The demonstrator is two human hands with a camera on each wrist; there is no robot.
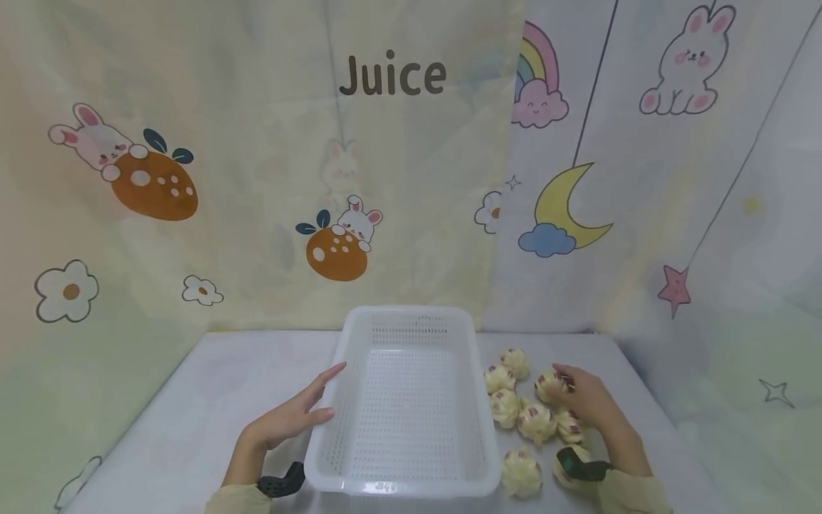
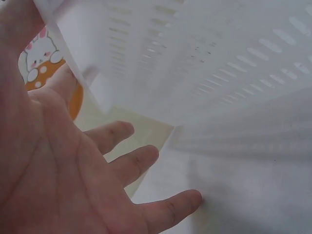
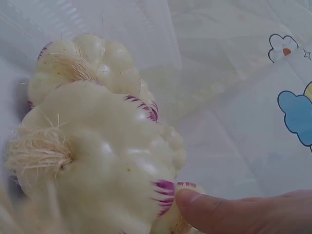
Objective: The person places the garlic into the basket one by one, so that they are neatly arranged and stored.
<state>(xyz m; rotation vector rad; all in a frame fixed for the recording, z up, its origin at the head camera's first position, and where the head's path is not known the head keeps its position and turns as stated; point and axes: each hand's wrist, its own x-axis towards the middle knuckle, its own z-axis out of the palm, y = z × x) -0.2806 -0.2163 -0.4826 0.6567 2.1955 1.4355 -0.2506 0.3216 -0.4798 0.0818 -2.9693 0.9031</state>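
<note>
A white plastic basket (image 1: pixel 398 414) with slotted walls stands in the middle of the table, its inside bare. My left hand (image 1: pixel 289 414) is at its left rim, fingers spread and fairly straight, thumb near the side wall. In the left wrist view the palm (image 2: pixel 63 161) lies beside the slotted wall (image 2: pixel 195 53). To the right of the basket lie several cream garlic bulbs with purple streaks. My right hand (image 1: pixel 587 396) pinches the back right garlic bulb (image 1: pixel 547 385) from its right side. A fingertip (image 3: pixel 192 200) overlaps this partly hidden bulb in the right wrist view.
A large garlic bulb (image 3: pixel 102 151) with stringy roots fills the near part of the right wrist view. Another garlic bulb (image 1: pixel 521 473) lies close to the basket's front right corner. A printed curtain (image 1: pixel 411 178) hangs behind the white table (image 1: pixel 173 421).
</note>
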